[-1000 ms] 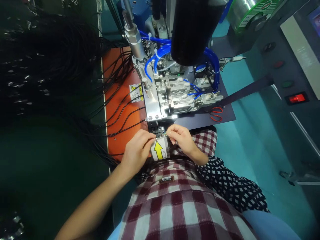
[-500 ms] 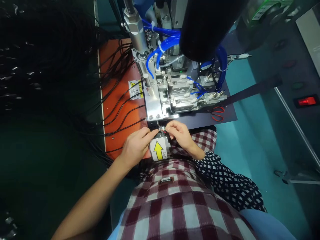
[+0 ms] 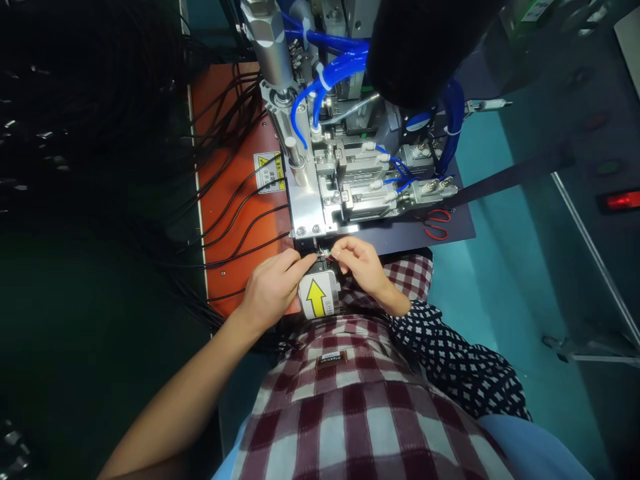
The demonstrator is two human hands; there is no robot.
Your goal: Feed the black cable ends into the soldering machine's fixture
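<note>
At the front of a metal machine [image 3: 307, 207], my left hand [image 3: 274, 283] is closed, with a fingertip pressing beside a small bundle of thin coloured wires [image 3: 327, 254]. Whatever lies under its fingers is hidden. From the other side, my right hand [image 3: 363, 265] pinches the thin wires between thumb and forefinger. Red and pale strands show between the two hands. Just below them sits a white label with a yellow arrow [image 3: 316, 298].
Black cables [image 3: 240, 223] run across the orange panel [image 3: 227, 193] from a dark mass on the left. Blue air hoses [image 3: 340, 70] loop over the cylinders. Red-handled scissors [image 3: 438, 225] lie on the dark plate [image 3: 395, 239] at right. A black cylinder hangs overhead.
The view has shifted slightly, so the machine appears a little higher and larger. Both hands keep nearly the same pose at the wires.
</note>
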